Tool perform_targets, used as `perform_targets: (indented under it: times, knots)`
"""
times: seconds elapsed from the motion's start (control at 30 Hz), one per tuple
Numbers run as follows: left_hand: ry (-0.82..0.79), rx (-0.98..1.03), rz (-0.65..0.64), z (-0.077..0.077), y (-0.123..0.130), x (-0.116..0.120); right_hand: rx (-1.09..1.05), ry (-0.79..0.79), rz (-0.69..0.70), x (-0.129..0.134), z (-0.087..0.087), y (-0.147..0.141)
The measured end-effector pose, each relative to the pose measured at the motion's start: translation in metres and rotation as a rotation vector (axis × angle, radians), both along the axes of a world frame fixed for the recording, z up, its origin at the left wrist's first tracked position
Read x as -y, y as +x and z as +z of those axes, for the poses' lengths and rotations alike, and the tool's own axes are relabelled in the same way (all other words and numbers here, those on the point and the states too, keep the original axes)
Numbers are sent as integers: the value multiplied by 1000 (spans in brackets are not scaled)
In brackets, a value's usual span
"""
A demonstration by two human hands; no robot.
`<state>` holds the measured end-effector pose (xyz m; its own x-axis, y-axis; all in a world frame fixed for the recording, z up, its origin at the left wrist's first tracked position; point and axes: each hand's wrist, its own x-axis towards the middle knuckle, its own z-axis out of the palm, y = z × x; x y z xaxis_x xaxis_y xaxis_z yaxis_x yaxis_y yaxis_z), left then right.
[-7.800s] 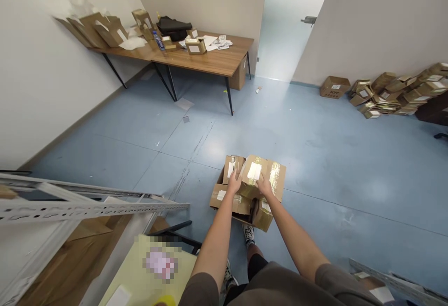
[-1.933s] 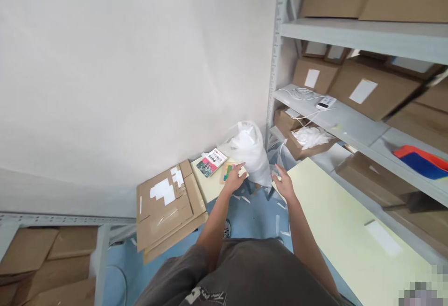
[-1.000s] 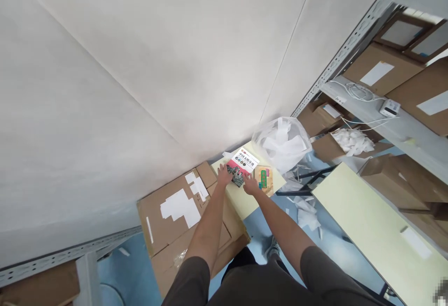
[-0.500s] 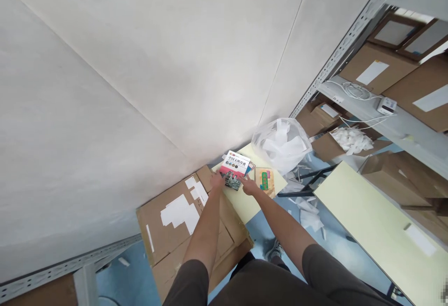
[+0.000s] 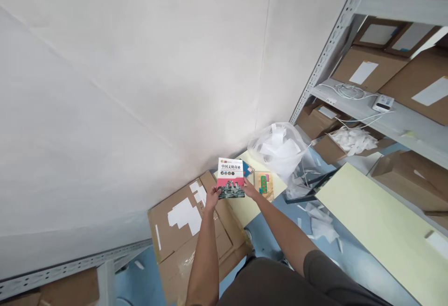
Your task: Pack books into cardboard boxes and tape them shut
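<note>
A book (image 5: 230, 175) with a white, pink and dark cover and Chinese lettering is held up in front of me, its cover facing me. My left hand (image 5: 213, 197) grips its lower left corner, thumb on the cover. At the right edge, my right hand (image 5: 249, 189) is closed on the same book, most of its fingers hidden behind. Partly covered by it lies a blue book (image 5: 247, 169). To the right, a tan book (image 5: 264, 185) with a green panel rests on the pale yellow table (image 5: 242, 210).
A flattened cardboard box (image 5: 185, 245) with white labels lies at left. A clear plastic bag (image 5: 280, 149) of white scraps stands behind the table. At right are a shelf rack (image 5: 395, 110) with cartons and another pale yellow tabletop (image 5: 371, 212). White scraps (image 5: 322, 224) litter the blue floor.
Both hands have lifted the book off the table and turned it upright toward me. More of the blue book shows behind it. The view has shifted slightly.
</note>
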<state>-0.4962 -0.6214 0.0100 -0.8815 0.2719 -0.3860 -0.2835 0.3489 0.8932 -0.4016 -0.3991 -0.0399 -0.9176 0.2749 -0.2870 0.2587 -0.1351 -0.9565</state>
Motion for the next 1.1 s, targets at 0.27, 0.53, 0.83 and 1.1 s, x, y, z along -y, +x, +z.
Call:
perform_targets:
  times: [0.27, 0.53, 0.83, 1.1]
  knots:
    - [371, 65, -80, 85, 58, -46, -131, -301, -154, -59, 87, 54]
    - [390, 103, -364, 150, 127, -198, -220, -317, -269, -200, 158, 198]
    - [453, 243, -847, 169, 259, -398, -291, -274, -527, -325, 199, 434]
    - [430, 375, -1210, 166, 374, -534, -275, -249, -815, -355, 207, 610]
